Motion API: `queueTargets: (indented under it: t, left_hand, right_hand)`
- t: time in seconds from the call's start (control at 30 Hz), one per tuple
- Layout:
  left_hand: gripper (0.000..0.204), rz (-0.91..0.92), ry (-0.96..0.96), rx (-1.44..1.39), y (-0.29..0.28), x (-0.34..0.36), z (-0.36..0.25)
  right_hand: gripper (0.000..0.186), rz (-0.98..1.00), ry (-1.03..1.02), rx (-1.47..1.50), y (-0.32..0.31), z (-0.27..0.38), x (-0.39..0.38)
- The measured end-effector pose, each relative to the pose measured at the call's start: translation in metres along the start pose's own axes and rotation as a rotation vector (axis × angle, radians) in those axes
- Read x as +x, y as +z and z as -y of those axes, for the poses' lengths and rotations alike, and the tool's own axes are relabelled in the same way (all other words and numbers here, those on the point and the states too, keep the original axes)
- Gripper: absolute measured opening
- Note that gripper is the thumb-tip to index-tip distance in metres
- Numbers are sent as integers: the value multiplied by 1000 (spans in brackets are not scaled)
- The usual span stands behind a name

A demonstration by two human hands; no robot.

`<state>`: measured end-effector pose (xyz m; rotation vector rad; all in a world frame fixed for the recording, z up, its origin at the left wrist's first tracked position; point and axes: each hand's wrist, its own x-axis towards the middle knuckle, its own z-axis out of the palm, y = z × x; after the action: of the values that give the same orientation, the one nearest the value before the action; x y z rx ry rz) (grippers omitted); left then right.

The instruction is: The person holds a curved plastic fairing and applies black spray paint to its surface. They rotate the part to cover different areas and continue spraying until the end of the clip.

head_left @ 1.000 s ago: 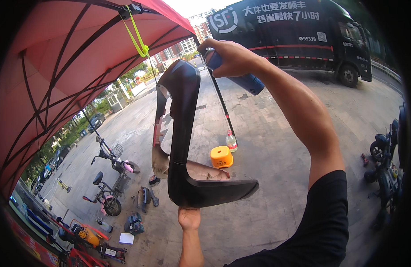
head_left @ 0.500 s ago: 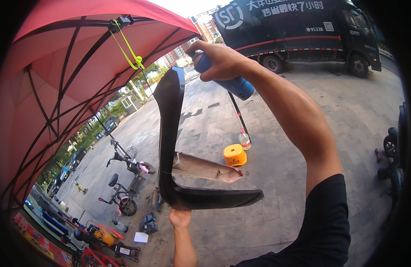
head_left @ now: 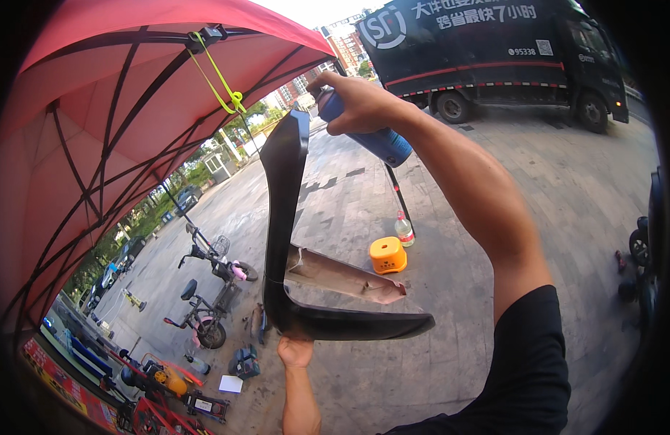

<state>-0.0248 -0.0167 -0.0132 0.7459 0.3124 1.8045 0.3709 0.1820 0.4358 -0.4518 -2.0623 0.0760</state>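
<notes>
My right hand [head_left: 364, 105] is wrapped round a blue spray can [head_left: 387, 147], its index finger bent over the can's top. The can is tilted, top toward the upper left, just right of the upper end of a black bent panel [head_left: 280, 203]. This glossy L-shaped panel looks like a vehicle's plastic trim; its pale, dirty inner side [head_left: 342, 274] shows between the two arms. From beneath, my left hand [head_left: 296, 351] supports the panel near its bend. Its fingers are partly hidden behind the panel's lower edge. Whether spray is coming out cannot be made out.
A red canopy [head_left: 132, 80] with a black frame spreads overhead at left. On the paving stand a yellow stool [head_left: 388, 255], a plastic bottle [head_left: 404, 230] and a small electric bike [head_left: 208, 297]. Tools and a floor jack [head_left: 206, 406] lie lower left. A black truck [head_left: 487, 61] is beyond.
The whole view has shifted slightly, so the surroundings appear a little farther right. Both hands keep their grips; the can now sits slightly lower beside the panel's upper end.
</notes>
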Motion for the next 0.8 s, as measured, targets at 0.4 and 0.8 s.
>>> queueTargets:
  t: [0.4,0.8]
  left_hand:
    - [53,11,-8,-54,2,-1,4]
    - [52,77,4,-66,0,-2,15]
  right_hand:
    - [73,78,-135,-35,-5,24,-45]
    - [71,142,-84,-106,8,54,-72]
